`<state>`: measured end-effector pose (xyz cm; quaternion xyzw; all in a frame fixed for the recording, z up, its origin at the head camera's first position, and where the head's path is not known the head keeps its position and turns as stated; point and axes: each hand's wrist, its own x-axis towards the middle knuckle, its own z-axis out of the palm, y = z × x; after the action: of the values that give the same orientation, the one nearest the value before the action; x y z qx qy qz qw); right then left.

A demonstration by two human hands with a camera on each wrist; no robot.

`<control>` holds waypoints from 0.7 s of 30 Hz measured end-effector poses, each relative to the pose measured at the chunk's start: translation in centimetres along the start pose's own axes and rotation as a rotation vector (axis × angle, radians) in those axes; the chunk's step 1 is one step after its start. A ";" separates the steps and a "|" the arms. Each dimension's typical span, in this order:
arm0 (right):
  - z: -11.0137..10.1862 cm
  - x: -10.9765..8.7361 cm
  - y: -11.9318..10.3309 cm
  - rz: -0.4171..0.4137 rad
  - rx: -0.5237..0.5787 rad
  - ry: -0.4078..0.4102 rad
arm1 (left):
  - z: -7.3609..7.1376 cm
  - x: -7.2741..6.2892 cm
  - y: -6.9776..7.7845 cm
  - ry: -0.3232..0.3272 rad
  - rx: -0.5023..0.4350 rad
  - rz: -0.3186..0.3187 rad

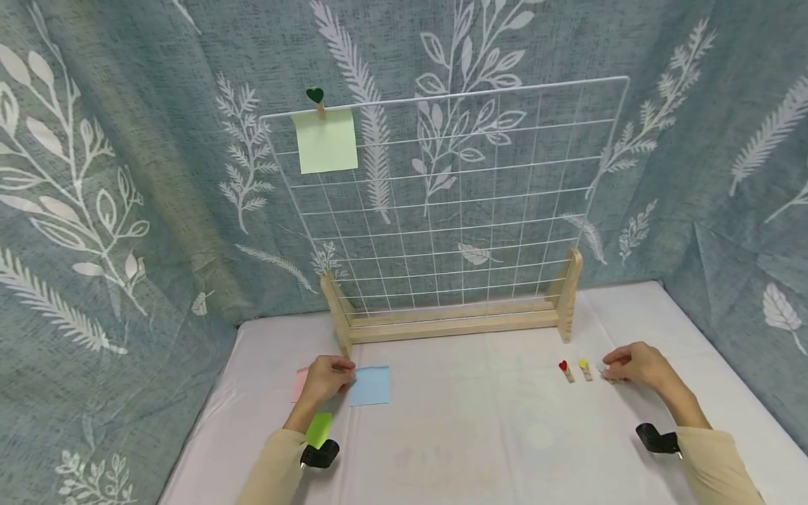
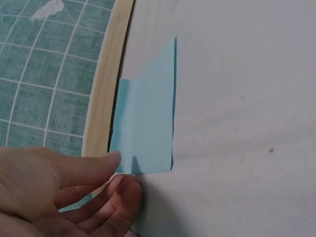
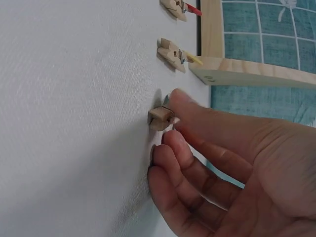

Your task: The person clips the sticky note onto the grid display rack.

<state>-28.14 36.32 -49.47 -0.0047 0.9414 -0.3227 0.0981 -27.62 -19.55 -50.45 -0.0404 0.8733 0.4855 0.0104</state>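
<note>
My left hand [image 1: 327, 379] pinches the near-left edge of a blue sticky note [image 1: 371, 386] between thumb and fingers. In the left wrist view the blue paper [image 2: 153, 113] stands partly up, with a crease along one side. A pink sticky note [image 1: 300, 384] lies partly hidden behind this hand, and a green one [image 1: 318, 429] lies by the wrist. On the right, my right hand [image 1: 644, 365] pinches a small wooden clothespin [image 3: 160, 118] at the table surface; its decorated end is mostly hidden by the thumb. Beside it lie a red-heart clothespin [image 1: 567, 372] and a yellow-topped one [image 1: 586, 369].
A white wire grid [image 1: 461, 232] stands in a wooden base [image 1: 454, 330] at the back of the white table [image 1: 442, 435]. A pale green note [image 1: 326, 142] hangs from its top left under a green-heart clothespin [image 1: 318, 100]. Patterned curtains [image 1: 177, 231] surround the table.
</note>
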 end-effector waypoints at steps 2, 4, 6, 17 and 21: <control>0.2 0.1 -0.1 -0.005 -0.014 0.013 | 0.2 0.1 0.1 0.006 0.029 -0.007; 0.4 0.3 -0.1 -0.005 -0.028 0.022 | 0.4 0.1 0.0 0.018 0.052 -0.024; 0.5 0.4 -0.1 -0.001 -0.036 0.030 | 0.4 0.2 0.0 0.027 0.052 -0.025; 0.9 -0.1 -0.8 -0.006 -0.017 0.088 | 0.2 -0.1 -0.1 0.047 0.045 -0.002; 1.1 -0.4 -0.8 -0.033 -0.008 0.144 | 0.1 -0.1 0.1 0.028 -0.059 -0.005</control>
<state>-27.59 35.08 -49.78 0.0024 0.9470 -0.3203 0.0249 -27.51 -19.40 -50.47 -0.0497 0.8584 0.5105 -0.0019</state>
